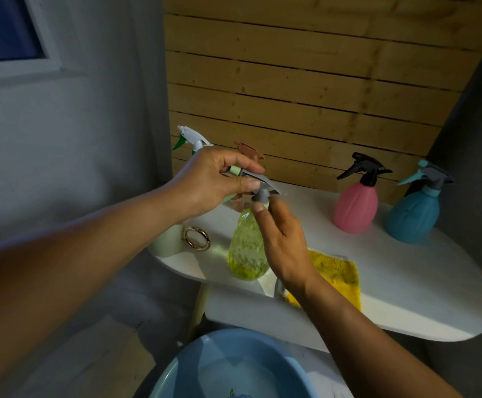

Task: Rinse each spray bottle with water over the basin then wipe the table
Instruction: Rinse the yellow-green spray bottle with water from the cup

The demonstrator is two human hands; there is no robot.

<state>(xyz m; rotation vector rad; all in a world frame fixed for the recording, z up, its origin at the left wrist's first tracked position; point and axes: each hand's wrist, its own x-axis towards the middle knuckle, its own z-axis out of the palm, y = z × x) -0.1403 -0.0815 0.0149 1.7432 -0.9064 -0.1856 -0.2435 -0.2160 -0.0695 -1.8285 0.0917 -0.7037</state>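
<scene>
Yellow-green bottle (247,248): left hand (211,182) pinches its head, right hand (280,239) grips its neck.

My white oval table (406,305) stands against the wooden slat wall. On it: a pink spray bottle (356,208) at two o'clock, a blue spray bottle (413,216) beside it at three, a yellow cloth (335,275) near the front edge, a yellow-green spray bottle (247,248) at centre, and a gold ring-shaped piece (196,238) at nine.
</scene>
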